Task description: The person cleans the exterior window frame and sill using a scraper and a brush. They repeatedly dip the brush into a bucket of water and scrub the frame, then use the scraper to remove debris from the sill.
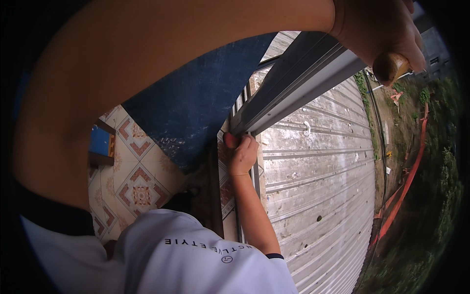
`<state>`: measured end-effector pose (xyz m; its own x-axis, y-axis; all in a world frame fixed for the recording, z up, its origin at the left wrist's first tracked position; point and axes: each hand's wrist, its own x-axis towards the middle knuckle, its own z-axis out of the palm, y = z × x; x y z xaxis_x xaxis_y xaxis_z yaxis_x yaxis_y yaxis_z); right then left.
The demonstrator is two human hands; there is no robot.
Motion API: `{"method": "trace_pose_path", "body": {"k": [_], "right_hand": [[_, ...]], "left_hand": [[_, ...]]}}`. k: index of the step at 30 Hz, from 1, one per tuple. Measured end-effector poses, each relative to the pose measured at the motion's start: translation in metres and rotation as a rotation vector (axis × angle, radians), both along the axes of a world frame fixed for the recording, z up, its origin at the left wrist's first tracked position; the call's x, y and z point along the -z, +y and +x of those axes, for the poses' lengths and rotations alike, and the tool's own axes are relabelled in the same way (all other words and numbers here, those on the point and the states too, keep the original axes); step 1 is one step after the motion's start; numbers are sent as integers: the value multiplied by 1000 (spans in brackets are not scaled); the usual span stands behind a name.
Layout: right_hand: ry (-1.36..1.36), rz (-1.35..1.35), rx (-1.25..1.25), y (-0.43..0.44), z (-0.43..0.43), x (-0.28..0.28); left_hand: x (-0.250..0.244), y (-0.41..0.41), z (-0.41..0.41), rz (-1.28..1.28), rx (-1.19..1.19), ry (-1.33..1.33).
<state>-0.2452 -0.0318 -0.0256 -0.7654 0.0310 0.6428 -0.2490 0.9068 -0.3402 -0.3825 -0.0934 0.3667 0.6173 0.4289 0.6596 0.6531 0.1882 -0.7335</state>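
My left arm stretches across the top of the view, and my left hand (389, 36) is at the upper right. It is closed around a tool's rounded brown handle (391, 70), whose other end is hidden. A grey metal window frame (290, 86) slants from beside that hand down to the sill. At its lower end my right hand (244, 154) has curled fingers against the frame's foot. A dark reddish piece (230, 140) shows beside those fingers. Whether it is held or is part of the hand cannot be told.
Outside lies a dirty corrugated metal roof (315, 176) with scattered litter. Past it are cables, an orange-red strip (407, 172) and greenery (437, 205). Inside are a scuffed dark blue panel (191, 106), a patterned tile floor (141, 194) and a blue-topped item (101, 141).
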Motion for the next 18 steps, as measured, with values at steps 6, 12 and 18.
{"method": "trace_pose_path", "body": {"k": [6, 12, 18], "right_hand": [[-307, 0, 70, 13, 24, -5], [-85, -80, 81, 9, 10, 3], [-341, -99, -65, 38, 27, -20]], "left_hand": [[5, -3, -7, 26, 37, -51], [4, -6, 4, 32, -74, 39], [7, -4, 16, -68, -255, -265]]}}
